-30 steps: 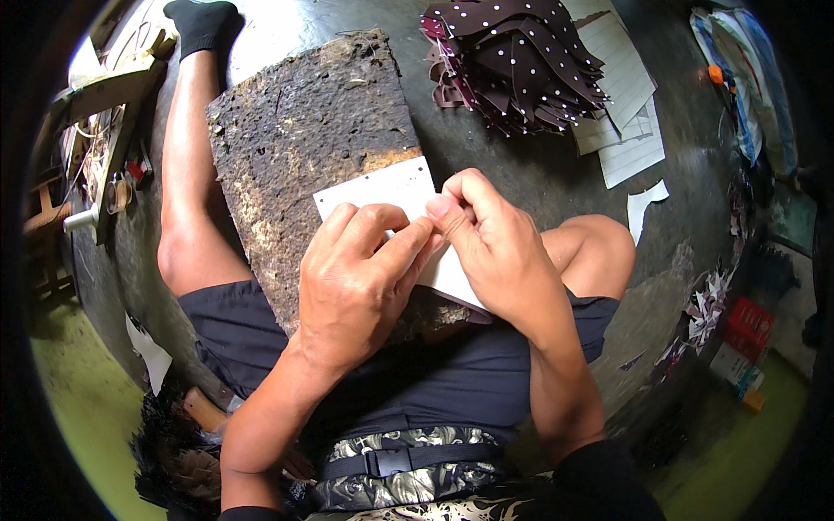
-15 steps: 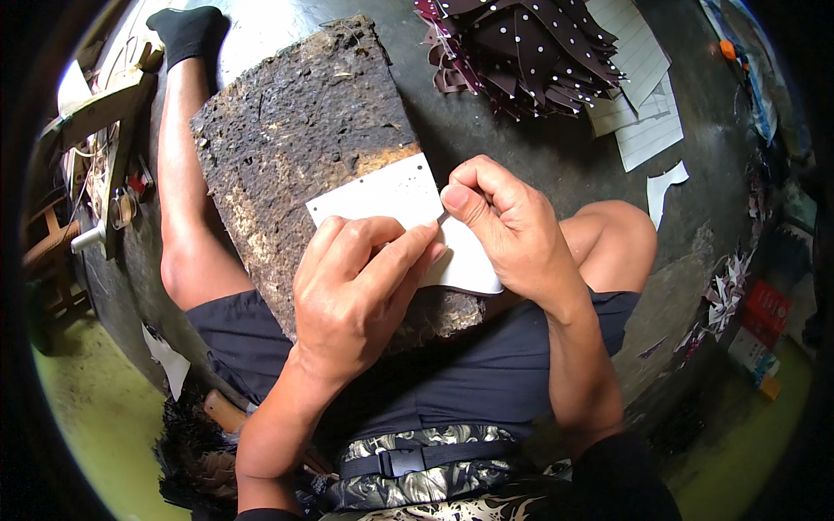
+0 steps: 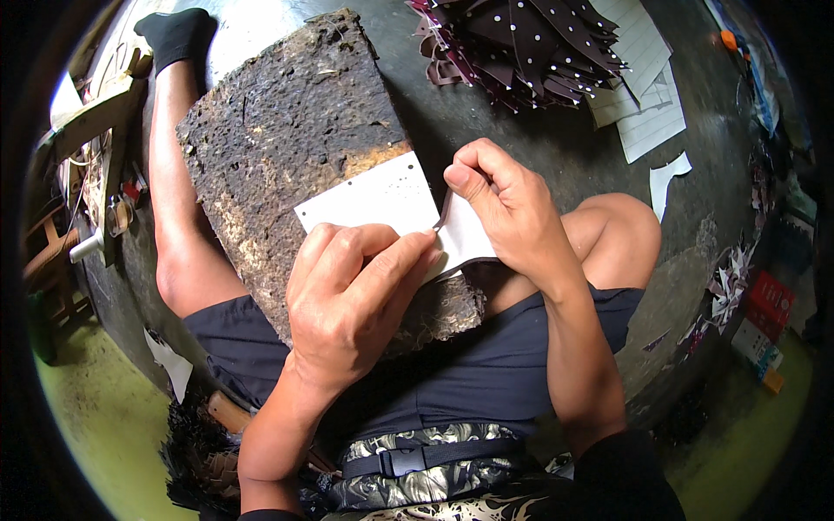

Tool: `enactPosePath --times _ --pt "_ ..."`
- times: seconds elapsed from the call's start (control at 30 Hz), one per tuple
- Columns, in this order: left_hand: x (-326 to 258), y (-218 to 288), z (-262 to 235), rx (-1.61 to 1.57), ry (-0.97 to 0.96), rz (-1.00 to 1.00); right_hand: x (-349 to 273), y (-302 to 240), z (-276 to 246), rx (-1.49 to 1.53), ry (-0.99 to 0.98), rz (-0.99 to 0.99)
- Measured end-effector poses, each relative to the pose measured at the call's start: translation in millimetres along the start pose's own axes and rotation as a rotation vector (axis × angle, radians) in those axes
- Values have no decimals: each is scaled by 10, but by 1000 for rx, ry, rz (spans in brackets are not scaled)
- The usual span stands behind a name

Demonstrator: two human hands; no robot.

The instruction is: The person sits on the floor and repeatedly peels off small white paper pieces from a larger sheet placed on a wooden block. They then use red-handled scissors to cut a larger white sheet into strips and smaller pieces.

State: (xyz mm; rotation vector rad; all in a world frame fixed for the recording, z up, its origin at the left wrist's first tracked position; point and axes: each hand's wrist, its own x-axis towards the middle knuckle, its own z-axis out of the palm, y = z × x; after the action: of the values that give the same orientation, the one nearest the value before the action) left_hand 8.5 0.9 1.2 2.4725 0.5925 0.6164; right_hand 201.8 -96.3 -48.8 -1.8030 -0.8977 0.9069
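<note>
A flat white plate point(image 3: 373, 198) with small dark dots near its corners lies on a rough, worn block point(image 3: 282, 113). At its right edge is a white-backed sheet piece point(image 3: 464, 236) with a dark edge, partly bent up. My right hand point(image 3: 512, 204) is closed, thumb against curled fingers, gripping the raised side of this piece. My left hand point(image 3: 343, 300) rests over the plate's near edge, thumb and index finger pinched where the plate and piece meet. The piece's lower part is partly hidden behind the left fingers.
The block lies between my legs. Beyond it is a pile of dark polka-dot pieces point(image 3: 530, 43) beside lined paper sheets point(image 3: 651, 113). A white scrap point(image 3: 667, 182) lies at right, another scrap point(image 3: 169, 365) at left. A wooden frame point(image 3: 109, 113) stands at far left.
My right hand has moved slightly up, bending the white-backed piece upward away from the block. My left hand keeps its pinch, shifted slightly. The whole view has shifted a little.
</note>
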Motion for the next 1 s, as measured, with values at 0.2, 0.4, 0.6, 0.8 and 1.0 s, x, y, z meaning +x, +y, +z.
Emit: enactPosePath --times 0.2,0.4,0.6,0.8,1.0 --pt "-5 0 3 -16 -1 5 63 91 4 -32 36 -12" --pt "-11 2 -6 -21 -18 3 137 188 -19 -78 48 29" --pt "-18 -4 -17 -22 -26 14 190 263 -18 -138 83 57" --pt "-23 -13 -16 -37 -22 26 230 329 -24 -190 116 64" --pt "-40 -22 -17 -52 -16 25 266 401 -32 -218 148 89"
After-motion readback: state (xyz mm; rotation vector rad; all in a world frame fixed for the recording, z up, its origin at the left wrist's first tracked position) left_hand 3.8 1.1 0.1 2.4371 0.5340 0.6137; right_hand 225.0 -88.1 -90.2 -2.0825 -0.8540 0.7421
